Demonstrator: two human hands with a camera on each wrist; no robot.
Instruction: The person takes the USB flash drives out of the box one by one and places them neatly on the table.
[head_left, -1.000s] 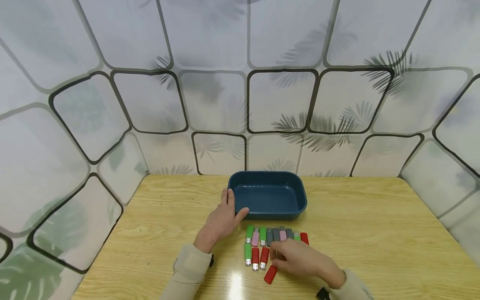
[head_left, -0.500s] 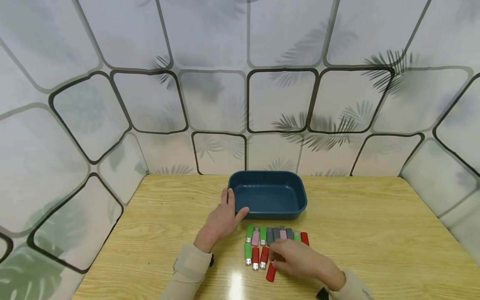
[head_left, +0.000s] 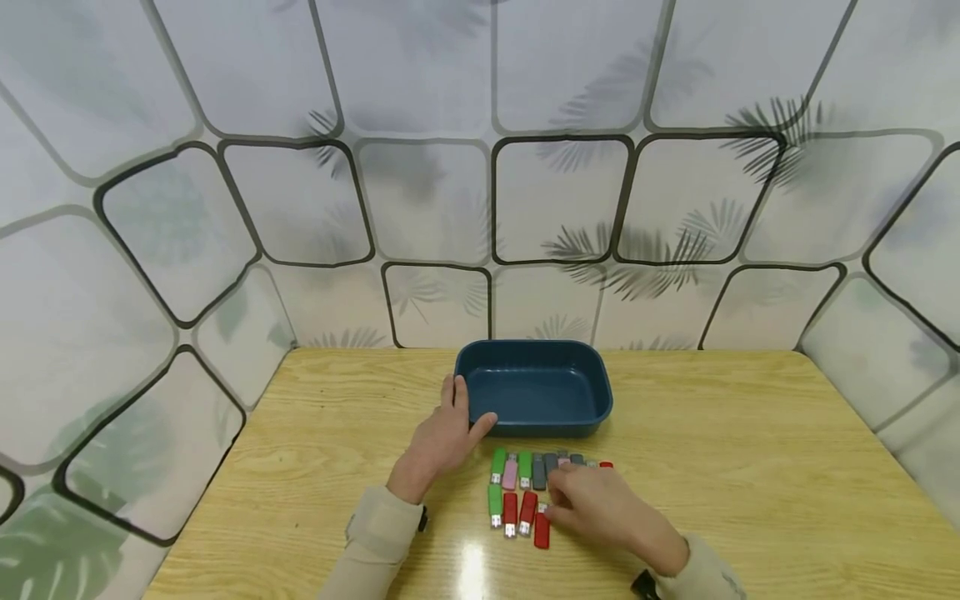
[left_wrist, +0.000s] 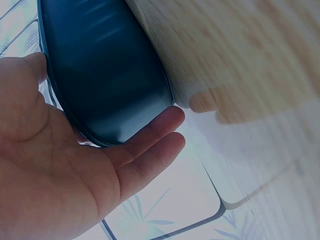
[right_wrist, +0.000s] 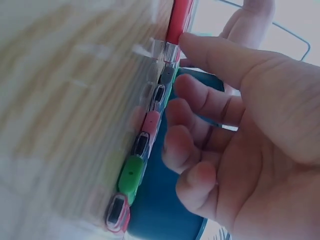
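A dark blue rectangular plastic box (head_left: 536,396) with nothing inside stands at the table's back edge. My left hand (head_left: 438,437) rests against its left end, fingers straight along the outside and thumb at the front rim. In front of the box, USB flash drives lie in two rows. The nearer row holds a green drive (head_left: 495,507) and three red ones. My right hand (head_left: 603,508) touches the rightmost red drive (head_left: 542,533) with its thumb, as the right wrist view also shows. Its other fingers are loosely bent beside the drives and partly hide the back row.
The back row mixes green, pink (head_left: 510,473), grey (head_left: 538,472) and red drives, its right end partly covered by the right hand. A wooden table (head_left: 337,433) bears everything. Patterned light cloth walls (head_left: 442,308) stand behind and at both sides.
The rightmost red drive has turned from slanted to nearly straight and shifted slightly up beside the other red ones; its metal plug now shows. The left hand and box stay put.
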